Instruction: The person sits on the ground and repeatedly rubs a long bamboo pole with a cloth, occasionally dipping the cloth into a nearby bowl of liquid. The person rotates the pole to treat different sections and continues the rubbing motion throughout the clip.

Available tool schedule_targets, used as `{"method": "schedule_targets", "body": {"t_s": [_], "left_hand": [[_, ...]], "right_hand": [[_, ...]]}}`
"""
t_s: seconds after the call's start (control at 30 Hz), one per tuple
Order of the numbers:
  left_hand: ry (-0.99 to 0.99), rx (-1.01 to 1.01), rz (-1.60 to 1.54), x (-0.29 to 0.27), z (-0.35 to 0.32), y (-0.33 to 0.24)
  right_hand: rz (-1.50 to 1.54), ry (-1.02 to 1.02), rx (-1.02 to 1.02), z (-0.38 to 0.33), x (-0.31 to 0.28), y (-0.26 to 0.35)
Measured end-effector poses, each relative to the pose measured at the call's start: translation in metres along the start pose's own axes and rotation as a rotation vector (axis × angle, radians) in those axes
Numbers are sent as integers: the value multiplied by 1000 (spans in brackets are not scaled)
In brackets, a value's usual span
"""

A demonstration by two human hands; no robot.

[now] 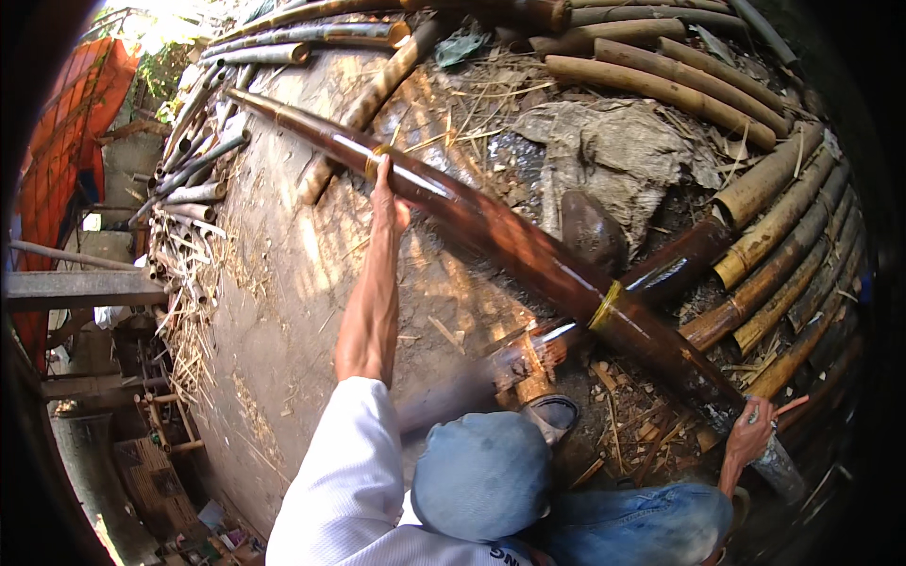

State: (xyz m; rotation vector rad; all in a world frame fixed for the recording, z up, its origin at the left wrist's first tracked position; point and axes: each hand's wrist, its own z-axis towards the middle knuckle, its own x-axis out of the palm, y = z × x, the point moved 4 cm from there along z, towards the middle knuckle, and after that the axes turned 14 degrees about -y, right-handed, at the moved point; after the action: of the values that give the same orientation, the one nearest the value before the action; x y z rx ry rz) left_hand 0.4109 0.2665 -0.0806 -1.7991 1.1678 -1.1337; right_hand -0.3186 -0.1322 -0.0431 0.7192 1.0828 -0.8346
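Observation:
A long, glossy, dark-brown bamboo pole point(491, 231) runs slantwise from the far left to the near right, with yellowish rings at its nodes. My left hand point(391, 196) grips it near the upper ring, thumb on top and fingers underneath. At the pole's greyish near end, my right hand point(750, 432) is closed against it, with grey smears on the fingers. A thin reddish stick-like piece point(793, 406) juts out beside that hand; I cannot tell what it is. Beneath, a second dark bamboo pole point(684, 255) crosses the first one.
Yellowish bamboo poles point(769, 203) lie stacked at the right, with more poles point(661, 85) at the back. A crumpled grey sack point(613, 151) and a dark stone point(593, 228) lie behind the held pole. Bamboo pieces point(193, 193) and shavings line the left. My bent knees are close below.

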Motion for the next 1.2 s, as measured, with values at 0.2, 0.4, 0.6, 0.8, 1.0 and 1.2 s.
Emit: {"method": "schedule_targets", "body": {"t_s": [0.2, 0.4, 0.6, 0.8, 1.0, 1.2], "left_hand": [[-237, 113, 8, 14, 32, 7], [-304, 80, 350, 55, 35, -39], [467, 1214, 969, 83, -189, 13], [1035, 1639, 1298, 115, -268, 57], [1530, 1351, 1242, 164, -237, 84], [1621, 1406, 1140, 178, -248, 81]], "right_hand": [[-36, 82, 78, 21, -4, 36], [-8, 87, -66, 36, 5, 104], [204, -182, -171, 25, -5, 122], [63, -106, -146, 2, -30, -8], [-87, -33, 436, -10, -20, -52], [557, 105, -203, 40, 17, 211]]}}
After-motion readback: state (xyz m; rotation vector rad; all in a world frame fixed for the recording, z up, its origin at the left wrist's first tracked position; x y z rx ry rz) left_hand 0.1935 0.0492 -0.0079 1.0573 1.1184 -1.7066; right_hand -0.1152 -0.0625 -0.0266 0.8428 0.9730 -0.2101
